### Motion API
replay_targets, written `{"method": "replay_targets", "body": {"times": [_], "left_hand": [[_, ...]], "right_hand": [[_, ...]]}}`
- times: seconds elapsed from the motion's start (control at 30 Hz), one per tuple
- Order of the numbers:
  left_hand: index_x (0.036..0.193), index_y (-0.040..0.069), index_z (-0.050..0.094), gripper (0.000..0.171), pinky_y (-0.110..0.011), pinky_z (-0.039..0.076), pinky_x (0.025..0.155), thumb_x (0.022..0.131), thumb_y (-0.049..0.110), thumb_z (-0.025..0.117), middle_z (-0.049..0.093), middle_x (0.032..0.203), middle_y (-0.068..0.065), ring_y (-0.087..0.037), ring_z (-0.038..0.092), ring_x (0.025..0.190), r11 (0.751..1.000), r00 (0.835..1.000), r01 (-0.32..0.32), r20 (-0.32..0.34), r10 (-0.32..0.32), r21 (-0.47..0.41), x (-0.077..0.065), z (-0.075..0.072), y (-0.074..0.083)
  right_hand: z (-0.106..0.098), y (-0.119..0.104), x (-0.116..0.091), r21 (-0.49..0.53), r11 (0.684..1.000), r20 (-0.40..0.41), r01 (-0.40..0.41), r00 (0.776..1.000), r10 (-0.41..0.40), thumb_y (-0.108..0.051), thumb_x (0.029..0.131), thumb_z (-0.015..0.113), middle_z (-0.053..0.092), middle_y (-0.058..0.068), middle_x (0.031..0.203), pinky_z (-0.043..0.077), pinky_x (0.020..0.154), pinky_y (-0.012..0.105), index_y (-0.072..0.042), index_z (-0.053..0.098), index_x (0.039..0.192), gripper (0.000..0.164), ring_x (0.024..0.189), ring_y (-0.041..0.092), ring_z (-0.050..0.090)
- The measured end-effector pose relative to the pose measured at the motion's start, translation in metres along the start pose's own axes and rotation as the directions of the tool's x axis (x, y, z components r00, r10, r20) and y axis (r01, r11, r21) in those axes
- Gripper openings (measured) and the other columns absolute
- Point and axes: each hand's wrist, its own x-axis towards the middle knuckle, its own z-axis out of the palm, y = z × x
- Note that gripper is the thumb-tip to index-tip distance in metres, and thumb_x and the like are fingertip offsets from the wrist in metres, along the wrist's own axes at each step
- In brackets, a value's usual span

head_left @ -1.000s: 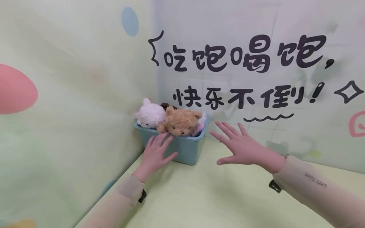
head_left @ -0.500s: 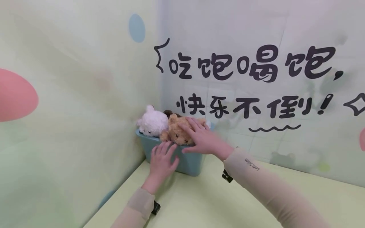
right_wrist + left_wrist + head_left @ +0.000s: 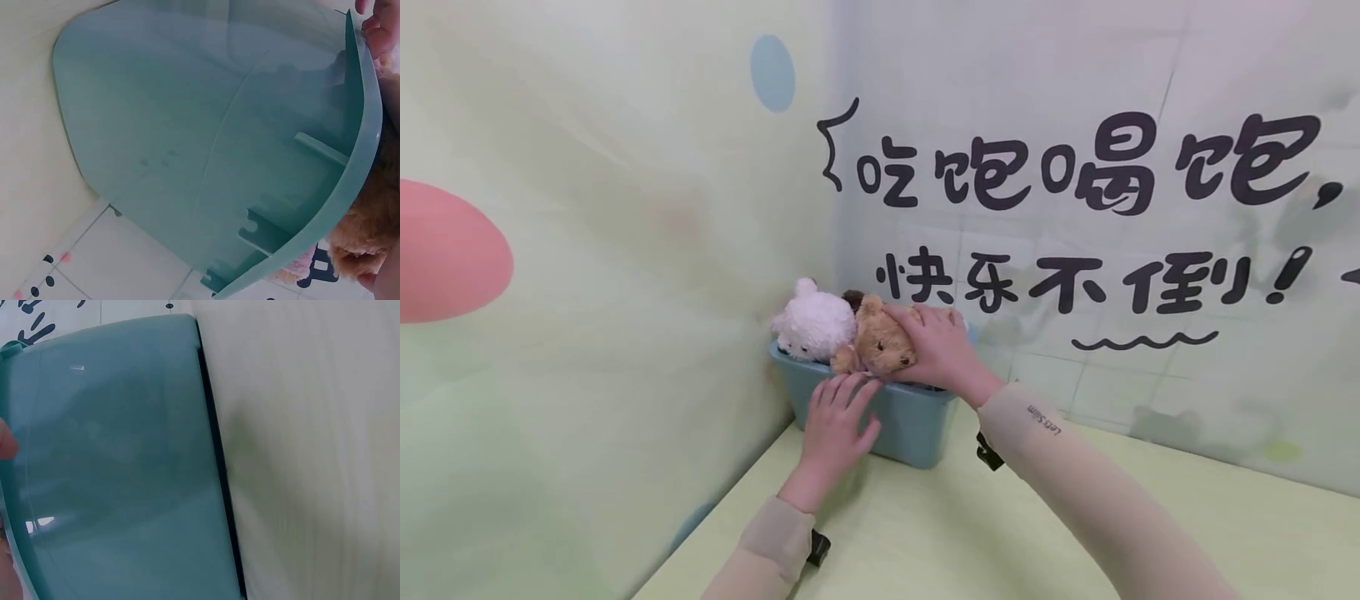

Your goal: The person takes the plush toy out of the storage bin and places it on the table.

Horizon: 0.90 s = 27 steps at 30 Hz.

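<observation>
head view: right hand (image 3: 943, 354) gripping brown bear (image 3: 882, 340) by its head

the brown bear is sitting in the blue bin (image 3: 912, 427) beside a white plush toy (image 3: 820, 325); the left hand (image 3: 837, 435) is lying loosely spread, its fingertips seemingly touching the bin's near rim.

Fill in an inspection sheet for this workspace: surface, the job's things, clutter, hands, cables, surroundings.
Surface: pale green table, bearing a blue bin.
Job's things: brown teddy bear and white plush toy, side by side in the bin.
Clutter: nothing seen.
Hands: right hand grips the bear; left hand touches the bin's front, whether gripping it is unclear.
Cables: nothing seen.
Surroundings: lettered wall behind, spotted wall at left.
</observation>
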Motion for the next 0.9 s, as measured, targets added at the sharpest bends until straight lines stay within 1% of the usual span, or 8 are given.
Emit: {"method": "replay_targets", "body": {"times": [0.13, 0.27, 0.37, 0.47, 0.67, 0.8, 0.9], "left_hand": [[0.116, 0.019, 0.053, 0.046, -0.046, 0.029, 0.089, 0.071, 0.023, 0.058, 0.047, 0.118, -0.005, -0.027, 0.041, 0.108, 1.0, 1.0, -0.012, 0.003, 0.012, -0.006, 0.002, 0.0, 0.002], [0.114, 0.018, 0.053, 0.044, -0.046, 0.029, 0.087, 0.071, 0.025, 0.058, 0.048, 0.117, -0.005, -0.027, 0.042, 0.105, 1.0, 1.0, -0.013, 0.002, 0.013, -0.016, 0.003, 0.0, 0.0], [0.111, 0.018, 0.054, 0.041, -0.047, 0.03, 0.086, 0.071, 0.027, 0.058, 0.049, 0.115, -0.005, -0.027, 0.044, 0.102, 1.0, 1.0, -0.019, -0.007, 0.019, -0.021, 0.005, 0.0, -0.002], [0.109, 0.017, 0.055, 0.039, -0.047, 0.031, 0.085, 0.072, 0.028, 0.058, 0.05, 0.112, -0.005, -0.027, 0.045, 0.099, 0.999, 0.999, -0.031, -0.013, 0.03, -0.029, 0.006, 0.0, -0.005], [0.112, 0.016, 0.054, 0.04, -0.05, 0.032, 0.087, 0.076, 0.034, 0.056, 0.049, 0.114, -0.006, -0.026, 0.046, 0.104, 0.997, 0.999, -0.045, 0.013, 0.046, -0.064, 0.006, 0.007, -0.003], [0.113, 0.015, 0.055, 0.043, -0.051, 0.03, 0.09, 0.074, 0.032, 0.06, 0.049, 0.112, -0.007, -0.027, 0.046, 0.103, 0.993, 0.998, -0.051, -0.039, 0.047, -0.107, 0.007, 0.012, -0.001], [0.114, 0.015, 0.055, 0.044, -0.052, 0.026, 0.093, 0.072, 0.029, 0.061, 0.05, 0.111, -0.009, -0.029, 0.045, 0.104, 0.987, 0.996, -0.048, -0.075, 0.037, -0.151, 0.008, 0.014, 0.0]], "right_hand": [[-0.007, 0.004, 0.0, -0.023, 0.999, -0.078, 0.039, 0.996, -0.041, -0.07, 0.051, 0.065, 0.049, 0.006, 0.113, 0.028, 0.081, 0.045, -0.029, 0.032, 0.133, 0.098, 0.104, 0.024, 0.044], [-0.018, 0.009, 0.003, -0.07, 0.995, -0.143, 0.077, 0.986, -0.086, -0.066, 0.052, 0.067, 0.049, 0.006, 0.109, 0.031, 0.079, 0.043, -0.027, 0.033, 0.131, 0.095, 0.099, 0.024, 0.046], [-0.026, 0.01, 0.004, -0.094, 0.991, -0.15, 0.096, 0.983, -0.109, -0.063, 0.053, 0.067, 0.049, 0.006, 0.11, 0.031, 0.08, 0.044, -0.027, 0.032, 0.132, 0.094, 0.098, 0.025, 0.046], [-0.03, 0.012, 0.005, -0.092, 0.99, -0.136, 0.11, 0.983, -0.122, -0.062, 0.054, 0.067, 0.048, 0.006, 0.111, 0.03, 0.081, 0.045, -0.027, 0.03, 0.132, 0.093, 0.097, 0.025, 0.047], [-0.033, 0.018, 0.006, -0.091, 0.988, -0.143, 0.122, 0.981, -0.134, -0.062, 0.053, 0.068, 0.048, 0.006, 0.111, 0.029, 0.085, 0.045, -0.026, 0.031, 0.133, 0.095, 0.096, 0.025, 0.047], [-0.037, 0.022, 0.008, -0.098, 0.988, -0.142, 0.116, 0.981, -0.129, -0.062, 0.054, 0.068, 0.049, 0.007, 0.112, 0.029, 0.085, 0.046, -0.025, 0.031, 0.133, 0.094, 0.097, 0.025, 0.048], [-0.042, 0.024, 0.012, -0.096, 0.989, -0.161, 0.111, 0.979, -0.126, -0.061, 0.055, 0.068, 0.049, 0.007, 0.111, 0.03, 0.084, 0.045, -0.024, 0.032, 0.132, 0.092, 0.098, 0.025, 0.048]]}}
